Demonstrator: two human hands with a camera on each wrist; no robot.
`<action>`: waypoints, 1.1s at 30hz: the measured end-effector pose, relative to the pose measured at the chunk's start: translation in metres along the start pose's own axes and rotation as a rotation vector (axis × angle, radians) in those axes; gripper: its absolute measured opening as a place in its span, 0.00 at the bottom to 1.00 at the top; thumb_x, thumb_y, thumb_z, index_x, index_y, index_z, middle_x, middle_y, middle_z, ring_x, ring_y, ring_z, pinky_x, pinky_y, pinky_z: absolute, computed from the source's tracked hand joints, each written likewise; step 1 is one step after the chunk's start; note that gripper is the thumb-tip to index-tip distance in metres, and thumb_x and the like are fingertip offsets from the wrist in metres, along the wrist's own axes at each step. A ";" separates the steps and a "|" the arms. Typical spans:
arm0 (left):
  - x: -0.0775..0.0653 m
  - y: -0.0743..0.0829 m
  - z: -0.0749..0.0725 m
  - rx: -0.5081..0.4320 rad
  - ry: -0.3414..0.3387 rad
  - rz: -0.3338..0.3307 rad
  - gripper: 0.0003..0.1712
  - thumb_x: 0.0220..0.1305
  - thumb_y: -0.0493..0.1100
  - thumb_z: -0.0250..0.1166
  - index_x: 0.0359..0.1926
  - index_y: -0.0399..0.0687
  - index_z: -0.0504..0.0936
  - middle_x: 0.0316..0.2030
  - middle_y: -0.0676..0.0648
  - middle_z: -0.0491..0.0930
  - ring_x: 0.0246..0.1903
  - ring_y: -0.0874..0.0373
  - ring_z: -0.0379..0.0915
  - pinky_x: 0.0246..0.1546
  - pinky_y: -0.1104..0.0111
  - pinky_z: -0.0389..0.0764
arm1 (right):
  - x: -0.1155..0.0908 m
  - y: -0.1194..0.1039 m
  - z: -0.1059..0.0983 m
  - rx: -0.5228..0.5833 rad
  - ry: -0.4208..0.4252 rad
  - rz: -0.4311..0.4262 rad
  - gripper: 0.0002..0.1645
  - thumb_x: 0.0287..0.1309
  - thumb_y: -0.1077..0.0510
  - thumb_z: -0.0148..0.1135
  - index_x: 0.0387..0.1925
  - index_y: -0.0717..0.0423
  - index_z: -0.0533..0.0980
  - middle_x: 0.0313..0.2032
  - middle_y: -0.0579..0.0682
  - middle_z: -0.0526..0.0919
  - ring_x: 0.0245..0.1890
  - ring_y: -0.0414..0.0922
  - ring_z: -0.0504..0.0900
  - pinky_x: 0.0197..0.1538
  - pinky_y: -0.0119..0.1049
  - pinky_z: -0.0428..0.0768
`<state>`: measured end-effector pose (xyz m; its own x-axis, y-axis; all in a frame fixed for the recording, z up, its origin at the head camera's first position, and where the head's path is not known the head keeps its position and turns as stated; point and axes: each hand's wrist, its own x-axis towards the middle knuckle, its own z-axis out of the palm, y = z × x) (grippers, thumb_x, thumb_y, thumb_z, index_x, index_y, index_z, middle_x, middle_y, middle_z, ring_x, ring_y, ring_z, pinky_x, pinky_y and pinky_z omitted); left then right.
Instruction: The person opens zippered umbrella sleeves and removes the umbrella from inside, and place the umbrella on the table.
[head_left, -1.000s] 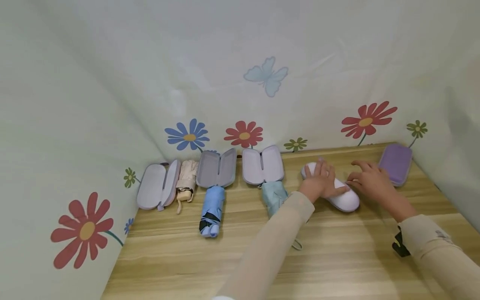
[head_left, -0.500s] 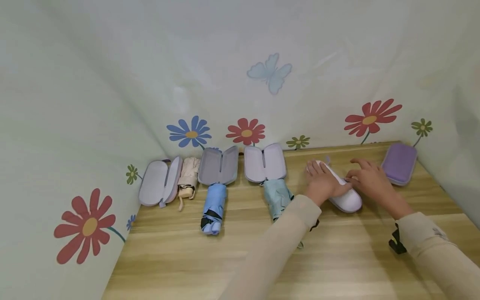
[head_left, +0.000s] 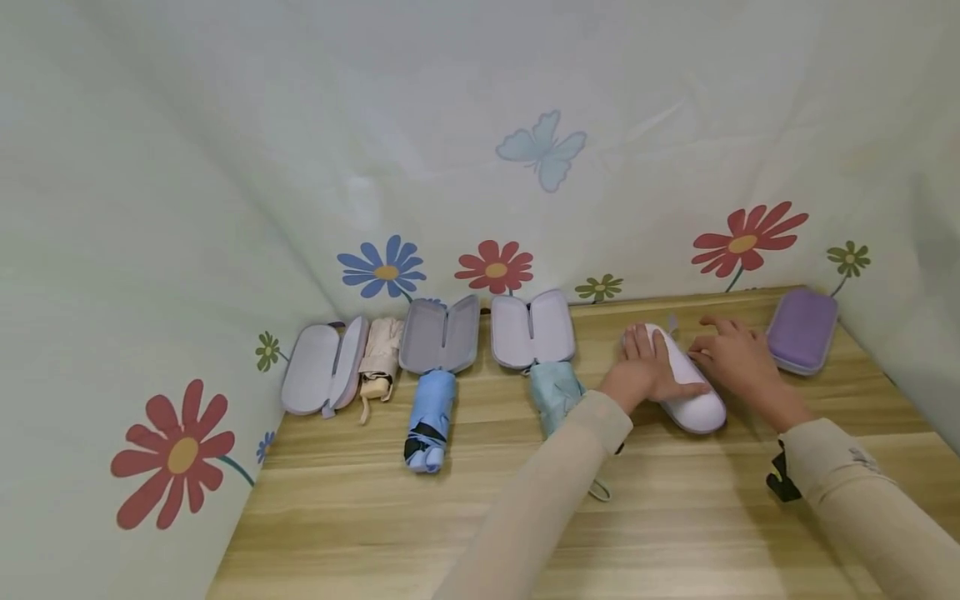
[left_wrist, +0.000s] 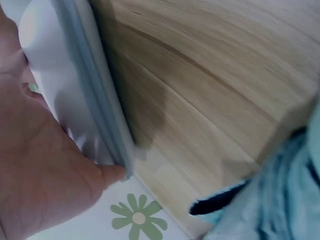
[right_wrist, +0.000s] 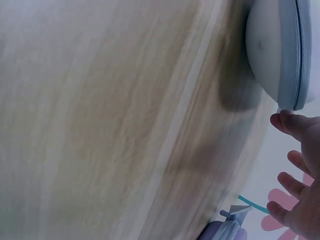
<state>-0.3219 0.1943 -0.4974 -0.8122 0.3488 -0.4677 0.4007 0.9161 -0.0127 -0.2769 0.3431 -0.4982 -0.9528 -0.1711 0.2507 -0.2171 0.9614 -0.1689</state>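
A white hard-shell zip case [head_left: 693,408] lies closed on the right part of the table, its grey zipper band showing in both wrist views. My left hand [head_left: 641,375] rests on it from the left. Fingers reach over the far left side, and the thumb lies straight across the lid. In the left wrist view, a fingertip [left_wrist: 114,173] touches the zipper band. At the case's right edge, my right hand [head_left: 738,358] pinches at the zipper with thumb and index finger, the other fingers loose. The zipper pull itself is hidden by the fingertips [right_wrist: 284,120].
A purple case [head_left: 802,329] stands at the right rear. Leftward lie three opened cases, including a grey one [head_left: 438,333], and folded umbrellas: beige [head_left: 382,346], blue [head_left: 431,408] and teal [head_left: 555,392]. Flower-printed cloth [head_left: 420,167] backs the wooden table [head_left: 337,517].
The white case has turned slightly, so it points more away from me. My left hand has shifted toward its left side. My right fingers are farther along the right edge.
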 end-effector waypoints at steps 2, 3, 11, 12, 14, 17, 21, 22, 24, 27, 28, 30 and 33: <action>0.006 0.000 0.002 0.006 -0.014 0.002 0.70 0.52 0.91 0.35 0.79 0.56 0.19 0.78 0.47 0.13 0.76 0.51 0.09 0.77 0.62 0.32 | 0.001 0.000 0.000 -0.003 -0.009 0.011 0.08 0.67 0.56 0.65 0.40 0.51 0.88 0.65 0.64 0.71 0.61 0.72 0.68 0.55 0.75 0.65; 0.008 0.000 0.003 0.008 -0.018 0.002 0.70 0.52 0.91 0.35 0.78 0.57 0.18 0.78 0.47 0.13 0.76 0.51 0.09 0.77 0.62 0.32 | 0.002 0.000 0.000 -0.003 -0.011 0.014 0.08 0.67 0.56 0.66 0.40 0.51 0.88 0.65 0.64 0.71 0.61 0.72 0.68 0.55 0.75 0.64; 0.011 -0.001 0.006 0.001 -0.021 0.010 0.71 0.51 0.91 0.39 0.79 0.57 0.20 0.78 0.46 0.13 0.77 0.51 0.09 0.77 0.62 0.33 | 0.003 -0.001 -0.001 -0.021 0.025 0.012 0.07 0.65 0.56 0.67 0.39 0.51 0.88 0.64 0.64 0.71 0.62 0.71 0.66 0.56 0.74 0.63; 0.011 -0.001 0.006 -0.003 -0.021 0.013 0.71 0.51 0.91 0.39 0.79 0.57 0.20 0.78 0.46 0.14 0.77 0.52 0.10 0.77 0.62 0.33 | 0.003 -0.001 -0.001 -0.028 0.031 0.008 0.06 0.64 0.56 0.68 0.39 0.51 0.88 0.64 0.64 0.71 0.61 0.71 0.66 0.55 0.74 0.64; 0.010 -0.001 0.006 -0.001 -0.018 0.012 0.71 0.52 0.91 0.39 0.79 0.58 0.20 0.78 0.46 0.14 0.77 0.52 0.10 0.77 0.63 0.34 | 0.004 -0.001 -0.001 -0.038 0.038 0.003 0.05 0.63 0.57 0.68 0.38 0.51 0.88 0.63 0.64 0.72 0.61 0.71 0.67 0.55 0.74 0.64; 0.009 -0.002 0.006 0.013 -0.002 0.009 0.70 0.52 0.91 0.38 0.80 0.58 0.21 0.78 0.46 0.15 0.77 0.51 0.11 0.77 0.63 0.35 | 0.005 -0.001 -0.001 -0.038 0.043 -0.002 0.05 0.63 0.57 0.69 0.38 0.51 0.88 0.63 0.64 0.72 0.61 0.71 0.67 0.55 0.73 0.64; 0.003 0.000 0.006 0.030 0.037 0.008 0.70 0.52 0.91 0.37 0.80 0.58 0.23 0.79 0.46 0.17 0.78 0.51 0.13 0.77 0.62 0.39 | 0.004 0.000 -0.001 -0.032 0.037 -0.001 0.06 0.65 0.57 0.67 0.40 0.52 0.88 0.63 0.65 0.71 0.61 0.71 0.67 0.55 0.74 0.64; 0.001 0.000 0.006 0.038 0.048 0.006 0.70 0.51 0.92 0.36 0.80 0.58 0.24 0.79 0.47 0.18 0.78 0.51 0.14 0.77 0.61 0.40 | 0.003 0.000 0.000 -0.030 0.032 0.000 0.07 0.65 0.57 0.67 0.40 0.52 0.88 0.64 0.65 0.71 0.61 0.71 0.66 0.55 0.74 0.64; -0.003 0.001 0.005 0.059 0.068 0.004 0.69 0.51 0.92 0.34 0.81 0.59 0.25 0.80 0.48 0.20 0.78 0.52 0.17 0.77 0.59 0.43 | 0.003 0.001 0.000 -0.028 0.025 0.000 0.08 0.66 0.56 0.66 0.41 0.53 0.88 0.64 0.66 0.70 0.62 0.72 0.66 0.56 0.75 0.64; -0.023 -0.003 0.000 0.118 0.171 0.007 0.63 0.56 0.90 0.30 0.82 0.61 0.35 0.81 0.50 0.33 0.80 0.55 0.30 0.75 0.56 0.50 | 0.001 0.002 0.000 -0.024 0.019 -0.002 0.09 0.66 0.56 0.65 0.42 0.55 0.87 0.65 0.67 0.69 0.62 0.73 0.66 0.58 0.76 0.63; -0.029 -0.005 -0.002 0.146 0.208 0.015 0.60 0.58 0.88 0.28 0.82 0.62 0.39 0.81 0.51 0.38 0.79 0.56 0.35 0.74 0.54 0.53 | 0.000 0.002 -0.001 -0.019 0.020 -0.007 0.10 0.67 0.56 0.65 0.44 0.56 0.87 0.66 0.68 0.68 0.62 0.74 0.66 0.58 0.76 0.63; -0.039 -0.012 -0.006 0.176 0.280 0.028 0.54 0.63 0.85 0.27 0.82 0.65 0.47 0.79 0.54 0.48 0.77 0.57 0.45 0.72 0.52 0.57 | -0.001 0.002 -0.002 0.000 0.037 -0.027 0.12 0.67 0.57 0.64 0.47 0.59 0.85 0.65 0.71 0.68 0.62 0.75 0.66 0.58 0.76 0.63; -0.042 -0.021 -0.010 0.208 0.313 0.054 0.43 0.72 0.77 0.30 0.80 0.67 0.52 0.76 0.57 0.54 0.74 0.58 0.51 0.71 0.50 0.59 | -0.003 0.007 -0.005 0.040 0.074 -0.051 0.17 0.67 0.59 0.64 0.52 0.64 0.82 0.63 0.75 0.69 0.61 0.76 0.67 0.58 0.75 0.65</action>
<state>-0.3008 0.1629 -0.4685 -0.8651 0.4683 -0.1799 0.4976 0.8464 -0.1896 -0.2742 0.3511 -0.4949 -0.9224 -0.2016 0.3295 -0.2744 0.9423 -0.1915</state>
